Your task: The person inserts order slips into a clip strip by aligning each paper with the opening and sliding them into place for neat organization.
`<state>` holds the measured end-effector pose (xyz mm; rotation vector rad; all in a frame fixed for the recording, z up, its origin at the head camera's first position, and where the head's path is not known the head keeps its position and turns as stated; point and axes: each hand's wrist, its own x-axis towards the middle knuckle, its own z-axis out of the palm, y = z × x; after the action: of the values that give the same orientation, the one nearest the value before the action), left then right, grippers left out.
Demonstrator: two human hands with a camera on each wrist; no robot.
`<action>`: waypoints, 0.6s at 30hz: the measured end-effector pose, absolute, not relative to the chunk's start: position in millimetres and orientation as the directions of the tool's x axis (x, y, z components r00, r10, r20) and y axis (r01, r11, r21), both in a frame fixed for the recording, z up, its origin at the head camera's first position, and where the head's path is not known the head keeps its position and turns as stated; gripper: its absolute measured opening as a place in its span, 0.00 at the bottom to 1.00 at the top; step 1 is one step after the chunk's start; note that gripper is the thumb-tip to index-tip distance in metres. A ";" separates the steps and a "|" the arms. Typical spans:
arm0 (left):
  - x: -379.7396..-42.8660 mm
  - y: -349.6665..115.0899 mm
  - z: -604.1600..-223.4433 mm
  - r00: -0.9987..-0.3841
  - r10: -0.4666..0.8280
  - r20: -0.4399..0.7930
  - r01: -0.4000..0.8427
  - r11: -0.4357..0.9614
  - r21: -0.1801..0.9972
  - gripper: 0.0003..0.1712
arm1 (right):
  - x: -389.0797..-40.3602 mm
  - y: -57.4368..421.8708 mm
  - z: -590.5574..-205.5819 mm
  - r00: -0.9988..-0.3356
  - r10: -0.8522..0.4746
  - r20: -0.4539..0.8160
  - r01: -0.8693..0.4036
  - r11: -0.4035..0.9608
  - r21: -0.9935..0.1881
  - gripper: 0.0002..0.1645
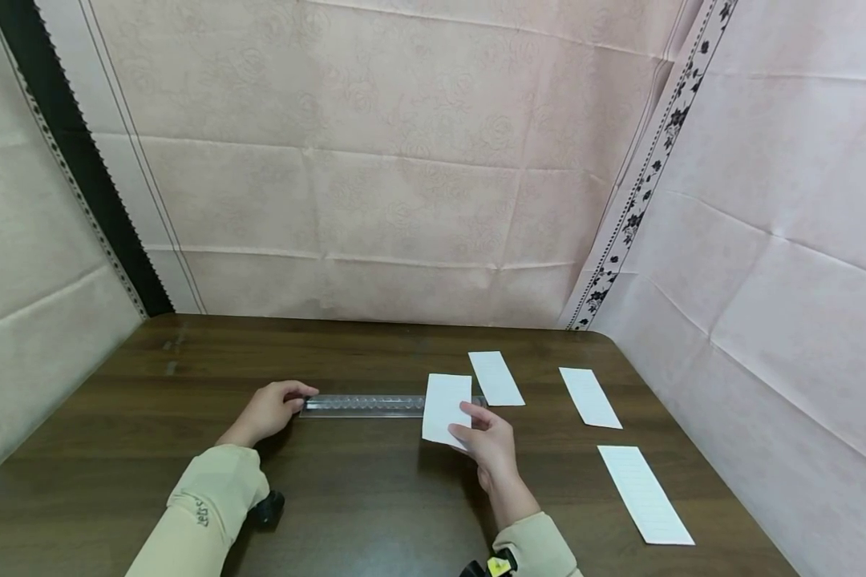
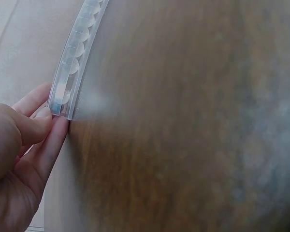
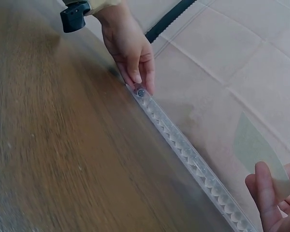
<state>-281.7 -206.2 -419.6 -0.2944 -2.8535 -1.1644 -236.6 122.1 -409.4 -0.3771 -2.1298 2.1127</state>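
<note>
A long clear plastic ruler point(image 1: 368, 406) with a row of round scallops along it stretches across the middle of the head view. My left hand point(image 1: 269, 413) pinches its left end between thumb and fingers, also plain in the left wrist view, where the ruler point(image 2: 72, 63) runs up and away. Between thumb and fingers of my right hand point(image 1: 494, 445) is a white paper card point(image 1: 444, 409), upright and covering part of the ruler's right end. In the right wrist view the card point(image 3: 256, 142) looks greenish and stands beside the ruler point(image 3: 183, 150).
Another white card point(image 1: 496, 378) lies just behind the held one on the brown wooden table point(image 1: 346, 513). Further right lie a white card point(image 1: 590, 397) and a longer white card with faint lines point(image 1: 645, 494). Pale patterned cloth point(image 1: 404, 184) hangs around the table's edges.
</note>
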 end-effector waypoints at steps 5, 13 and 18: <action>-281.5 -206.5 -418.8 -0.980 0.159 0.116 0.195 0.699 0.688 0.14 | -235.0 118.7 -408.0 -0.965 0.243 -0.094 0.091 -0.024 -0.996 0.24; -282.6 -206.0 -419.3 -0.980 0.161 0.113 0.194 0.706 0.681 0.15 | -234.9 114.9 -410.7 -0.966 0.241 -0.096 0.093 -0.026 -0.995 0.24; -282.2 -205.8 -418.6 -0.981 0.162 0.108 0.191 0.706 0.682 0.15 | -235.8 113.8 -413.3 -0.965 0.250 -0.079 0.080 -0.007 -0.997 0.24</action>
<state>-282.2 -205.8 -418.6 -0.2968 -2.8646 -1.1528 -235.8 113.8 -413.3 -0.3553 -2.1247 2.1170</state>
